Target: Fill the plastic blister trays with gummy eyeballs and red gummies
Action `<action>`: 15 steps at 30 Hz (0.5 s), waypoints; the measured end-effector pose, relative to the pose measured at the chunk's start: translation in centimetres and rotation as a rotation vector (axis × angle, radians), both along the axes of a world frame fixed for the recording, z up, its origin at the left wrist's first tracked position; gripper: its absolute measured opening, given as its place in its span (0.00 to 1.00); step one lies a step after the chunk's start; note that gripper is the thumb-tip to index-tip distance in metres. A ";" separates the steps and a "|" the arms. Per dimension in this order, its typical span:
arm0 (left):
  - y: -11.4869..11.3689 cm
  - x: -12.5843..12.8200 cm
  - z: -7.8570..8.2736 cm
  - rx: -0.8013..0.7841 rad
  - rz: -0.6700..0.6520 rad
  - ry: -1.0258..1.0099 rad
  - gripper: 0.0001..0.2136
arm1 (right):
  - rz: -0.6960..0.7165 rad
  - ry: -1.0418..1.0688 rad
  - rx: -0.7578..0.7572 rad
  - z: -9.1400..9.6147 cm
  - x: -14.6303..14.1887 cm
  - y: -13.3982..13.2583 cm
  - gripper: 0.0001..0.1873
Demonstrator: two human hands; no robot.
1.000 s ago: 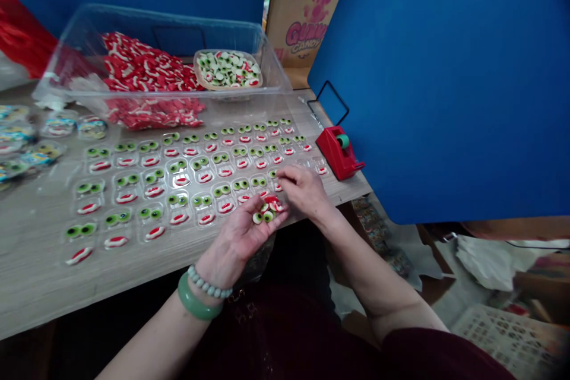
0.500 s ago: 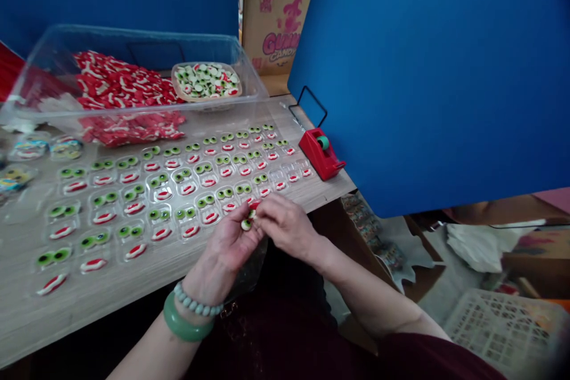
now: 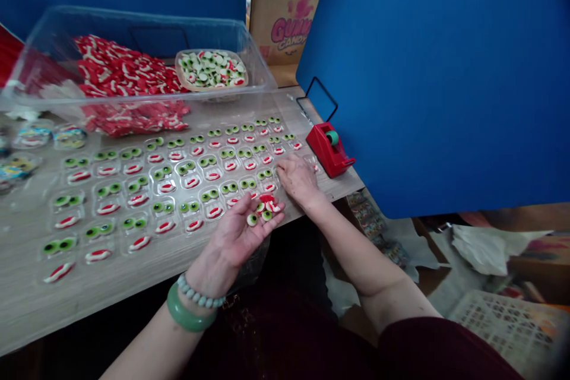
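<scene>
My left hand (image 3: 236, 231) is palm up over the table's front edge, cupping several green-and-white eyeball gummies (image 3: 266, 214) and red-and-white mouth gummies (image 3: 268, 202). Bent over the right end of the rows, my right hand (image 3: 297, 179) has its fingertips pinched together at a clear plastic tray; whatever is between them is hidden. Rows of small clear trays (image 3: 107, 190) spread across the table, most with a pair of green eyes above a red-and-white mouth. One tray (image 3: 312, 160) at the right end is partly covered by my right hand.
Behind the rows stands a large clear bin (image 3: 142, 95) with red-and-white gummies (image 3: 124, 71) and a small tub (image 3: 211, 89) of eyeball gummies. A red tape dispenser (image 3: 327, 151) sits at the table's right end, beside a blue panel (image 3: 436, 83). Wrapped candies (image 3: 33, 135) lie far left.
My right hand has left the left palm and moved right and up to the trays. The left hand has opened out, showing the gummies in it. The view has shifted slightly.
</scene>
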State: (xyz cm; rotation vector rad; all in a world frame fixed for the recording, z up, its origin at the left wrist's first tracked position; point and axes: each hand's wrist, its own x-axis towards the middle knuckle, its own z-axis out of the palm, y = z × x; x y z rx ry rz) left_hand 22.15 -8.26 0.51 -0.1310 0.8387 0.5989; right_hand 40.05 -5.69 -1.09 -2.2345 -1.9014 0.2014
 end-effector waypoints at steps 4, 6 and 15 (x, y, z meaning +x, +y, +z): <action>0.0 -0.2 -0.2 0.032 0.023 -0.071 0.15 | 0.111 0.203 0.200 1.0 -0.9 -2.4 0.14; 0.1 -0.2 -0.1 0.051 0.033 -0.117 0.17 | 0.317 0.331 0.221 2.0 -2.0 -4.0 0.12; -0.2 -0.2 0.0 0.008 -0.040 -0.168 0.21 | 0.496 0.361 0.161 3.3 -5.4 -7.2 0.09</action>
